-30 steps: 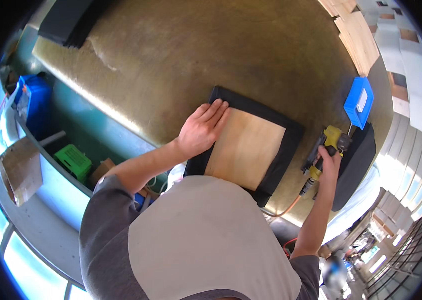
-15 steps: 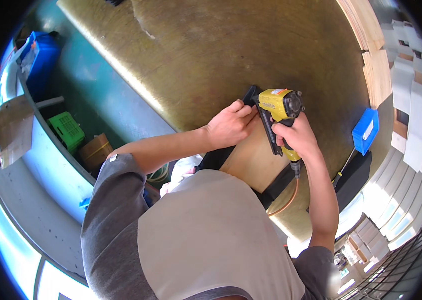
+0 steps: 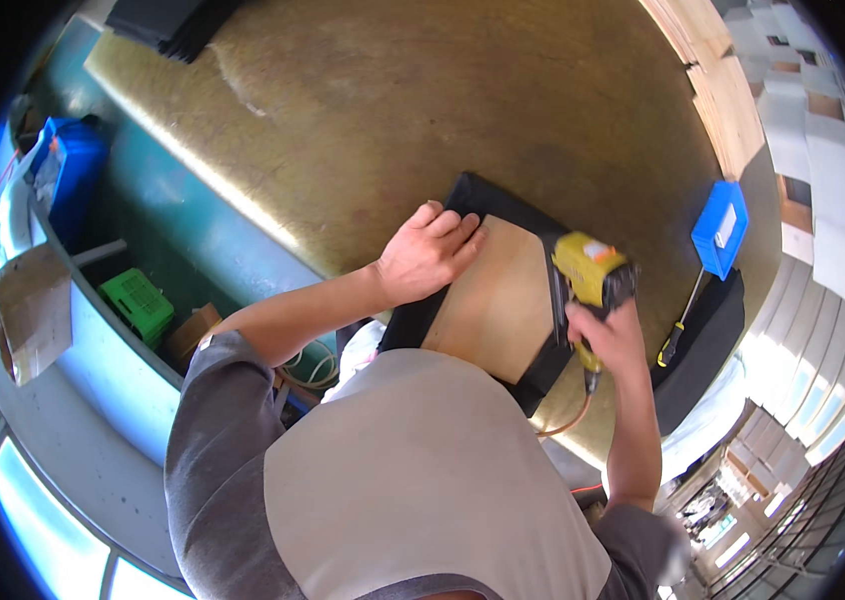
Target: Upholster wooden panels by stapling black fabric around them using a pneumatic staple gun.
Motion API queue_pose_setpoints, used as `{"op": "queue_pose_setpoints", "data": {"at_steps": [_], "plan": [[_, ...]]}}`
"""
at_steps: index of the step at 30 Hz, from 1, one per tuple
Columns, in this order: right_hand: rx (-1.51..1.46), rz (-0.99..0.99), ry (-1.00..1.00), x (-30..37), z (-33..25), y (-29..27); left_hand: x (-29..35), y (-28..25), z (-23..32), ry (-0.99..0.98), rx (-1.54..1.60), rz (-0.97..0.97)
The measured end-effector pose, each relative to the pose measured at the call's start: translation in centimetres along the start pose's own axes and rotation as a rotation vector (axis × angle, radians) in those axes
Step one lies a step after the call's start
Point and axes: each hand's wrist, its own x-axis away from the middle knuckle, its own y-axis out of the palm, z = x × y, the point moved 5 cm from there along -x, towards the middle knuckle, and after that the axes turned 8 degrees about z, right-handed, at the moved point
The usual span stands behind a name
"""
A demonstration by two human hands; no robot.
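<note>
Black-edged panel (image 3: 491, 312) (pale wood (image 3: 505, 280) inside), left grip (image 3: 428, 256) flat on it, right grip (image 3: 611, 337) clasping yellow tool (image 3: 588, 268)

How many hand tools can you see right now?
2: a nail gun in the right hand, and a screwdriver by the blue tray. Others may be hidden.

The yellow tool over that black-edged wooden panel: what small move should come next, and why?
Perhaps the right hand should settle the yellow tool squarely against the black border: the tool is held over the border's right side, the left hand rests on its left, and firm contact isn't clearly visible.
</note>
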Motion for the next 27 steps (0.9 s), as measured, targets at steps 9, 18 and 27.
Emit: {"op": "queue_pose_setpoints", "data": {"at_steps": [9, 18, 27], "plan": [[0.181, 0.236, 0.193, 4.8, 10.6, -1.5, -8.7, 8.4, 3.0, 0.174, 0.234, -0.156], [0.104, 0.159, 0.362, 4.3, 9.7, -2.7, -6.7, 8.0, 3.8, 0.253, 0.139, -0.162], [-0.134, 0.330, 0.197, 1.0, 10.0, -5.7, -3.9, 6.1, 5.1, 0.040, 0.081, -0.223]]}}
